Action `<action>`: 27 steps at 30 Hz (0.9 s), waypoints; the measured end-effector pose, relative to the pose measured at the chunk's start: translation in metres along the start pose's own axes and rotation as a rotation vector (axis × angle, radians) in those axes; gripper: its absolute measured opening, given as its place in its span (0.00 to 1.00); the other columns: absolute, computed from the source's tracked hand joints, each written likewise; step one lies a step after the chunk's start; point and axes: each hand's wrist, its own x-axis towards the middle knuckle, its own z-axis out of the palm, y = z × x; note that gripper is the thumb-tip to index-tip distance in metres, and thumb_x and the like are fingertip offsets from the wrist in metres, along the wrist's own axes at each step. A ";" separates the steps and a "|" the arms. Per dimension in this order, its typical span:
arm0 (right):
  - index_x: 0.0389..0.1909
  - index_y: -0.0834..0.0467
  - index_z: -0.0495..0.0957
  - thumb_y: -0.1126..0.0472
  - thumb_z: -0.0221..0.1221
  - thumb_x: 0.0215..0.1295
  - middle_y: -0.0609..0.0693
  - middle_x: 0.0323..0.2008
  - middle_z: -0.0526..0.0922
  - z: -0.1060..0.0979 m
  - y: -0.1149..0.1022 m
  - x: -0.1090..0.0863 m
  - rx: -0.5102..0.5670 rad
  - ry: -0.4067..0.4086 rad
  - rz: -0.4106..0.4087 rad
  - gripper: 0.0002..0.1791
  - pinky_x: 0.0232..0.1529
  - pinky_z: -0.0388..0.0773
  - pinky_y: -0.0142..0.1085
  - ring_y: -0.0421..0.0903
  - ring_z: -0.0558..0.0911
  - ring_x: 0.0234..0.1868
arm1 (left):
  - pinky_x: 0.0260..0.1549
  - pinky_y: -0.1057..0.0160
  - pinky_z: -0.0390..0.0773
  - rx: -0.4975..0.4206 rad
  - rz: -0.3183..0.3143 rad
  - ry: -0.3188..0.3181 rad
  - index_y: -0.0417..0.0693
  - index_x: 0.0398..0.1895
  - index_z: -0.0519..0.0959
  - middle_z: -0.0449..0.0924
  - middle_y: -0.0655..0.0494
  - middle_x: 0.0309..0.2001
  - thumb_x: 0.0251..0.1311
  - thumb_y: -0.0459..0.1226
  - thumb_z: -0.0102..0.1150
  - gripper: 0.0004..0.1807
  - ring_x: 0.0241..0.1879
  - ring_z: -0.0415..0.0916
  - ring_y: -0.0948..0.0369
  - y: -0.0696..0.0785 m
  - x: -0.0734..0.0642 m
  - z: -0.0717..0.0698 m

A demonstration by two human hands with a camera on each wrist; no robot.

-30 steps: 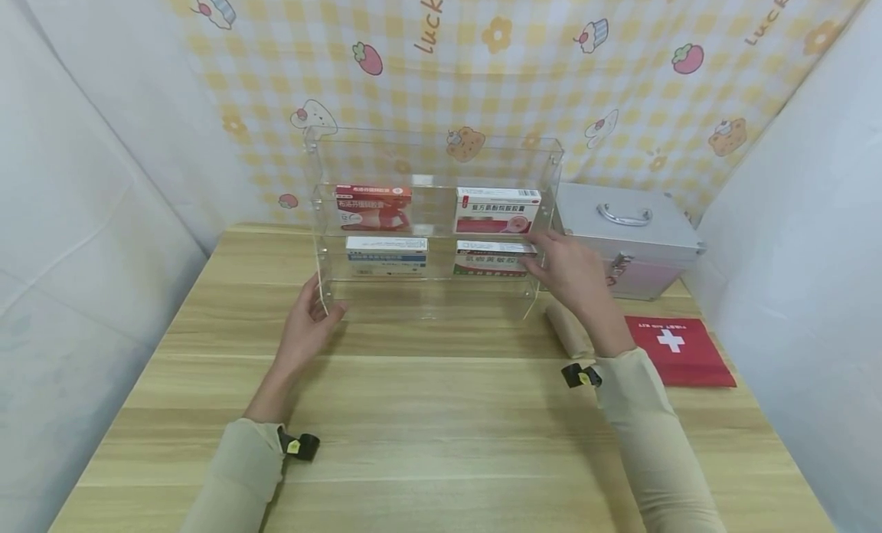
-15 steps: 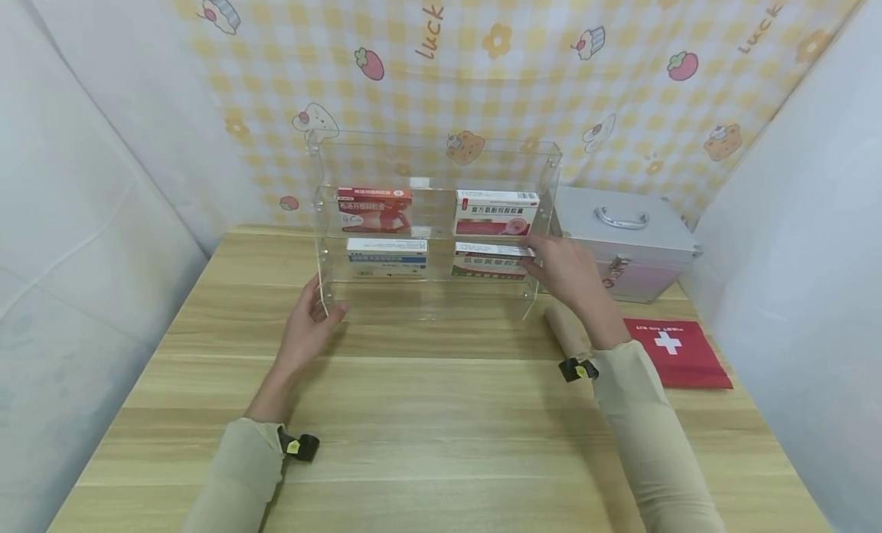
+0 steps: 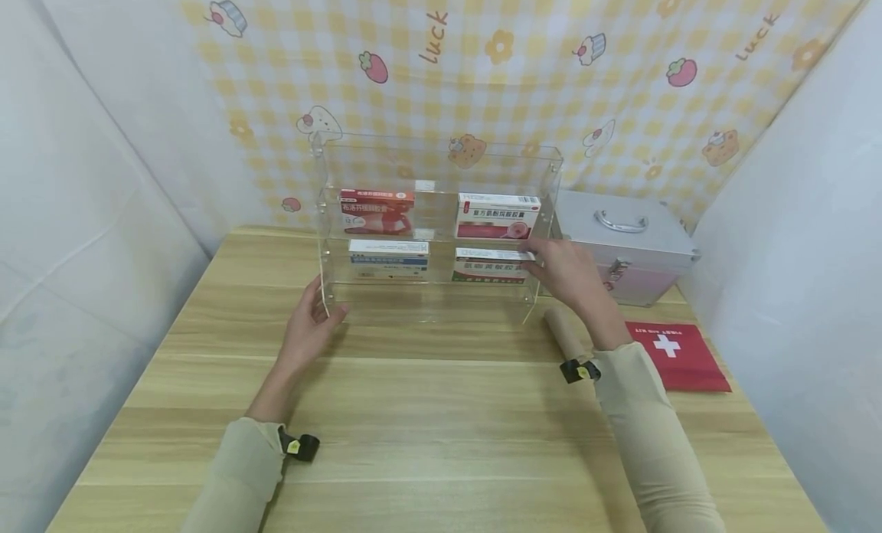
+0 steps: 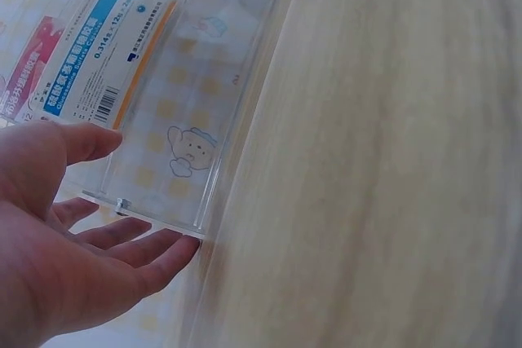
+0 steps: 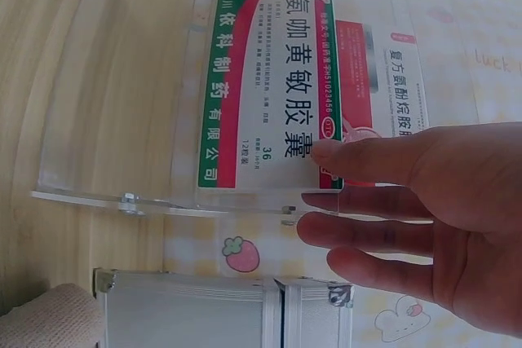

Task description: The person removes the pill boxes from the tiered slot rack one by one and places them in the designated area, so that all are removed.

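Note:
A clear acrylic display rack (image 3: 425, 234) stands on the wooden table, with four-sided medicine boxes on two tiers. My left hand (image 3: 308, 322) holds its lower left side, thumb in front and fingers along the outer face of the side panel. On the lower right tier, my right hand (image 3: 568, 273) pinches the right end of a white, green and red medicine box (image 5: 269, 87), its thumb on the front and the other fingers partly hidden. Left of it sits a blue-and-white box (image 3: 389, 265). Above are a red box (image 3: 377, 213) and a white-and-red box (image 3: 498, 217).
A silver case (image 3: 623, 242) with a handle stands right of the rack. A beige roll (image 3: 565, 334) lies beside my right wrist, near a red first aid pouch (image 3: 678, 364). Behind hangs a yellow checked cloth (image 3: 496, 81).
My right hand has moved slightly left and down, and the lower right box has shifted a little left. My left hand stays at the rack's side. The head view has tilted slightly.

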 end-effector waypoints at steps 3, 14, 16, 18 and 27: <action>0.48 0.52 0.83 0.57 0.69 0.60 0.52 0.40 0.87 0.000 0.000 0.000 0.002 0.010 -0.005 0.14 0.26 0.76 0.45 0.48 0.76 0.27 | 0.67 0.47 0.60 -0.011 0.009 -0.004 0.54 0.79 0.46 0.51 0.35 0.73 0.68 0.35 0.58 0.42 0.69 0.56 0.40 0.002 0.000 -0.001; 0.47 0.53 0.85 0.61 0.71 0.57 0.53 0.39 0.87 -0.003 0.006 0.003 0.099 -0.001 -0.016 0.15 0.38 0.80 0.51 0.54 0.84 0.41 | 0.67 0.48 0.61 -0.003 0.015 -0.003 0.51 0.78 0.47 0.52 0.35 0.73 0.68 0.34 0.57 0.41 0.69 0.57 0.41 -0.002 0.002 0.000; 0.46 0.54 0.85 0.62 0.71 0.56 0.53 0.38 0.87 -0.002 0.008 0.004 0.114 0.007 -0.016 0.15 0.39 0.79 0.52 0.54 0.84 0.41 | 0.67 0.48 0.61 -0.010 0.015 -0.007 0.51 0.78 0.47 0.52 0.35 0.73 0.68 0.33 0.57 0.41 0.69 0.57 0.41 -0.003 0.002 0.000; 0.45 0.54 0.85 0.62 0.72 0.55 0.53 0.37 0.87 -0.001 0.010 0.004 0.127 0.014 -0.014 0.15 0.39 0.79 0.51 0.53 0.84 0.39 | 0.67 0.48 0.61 -0.015 0.015 -0.011 0.52 0.79 0.47 0.53 0.35 0.73 0.68 0.33 0.57 0.41 0.69 0.57 0.40 -0.003 0.002 0.000; 0.45 0.53 0.85 0.60 0.70 0.57 0.50 0.32 0.87 -0.001 0.013 0.005 0.179 0.026 0.005 0.14 0.33 0.78 0.45 0.41 0.81 0.21 | 0.68 0.47 0.58 -0.029 -0.001 -0.025 0.50 0.79 0.46 0.51 0.35 0.73 0.68 0.33 0.57 0.42 0.70 0.54 0.41 0.002 0.001 -0.002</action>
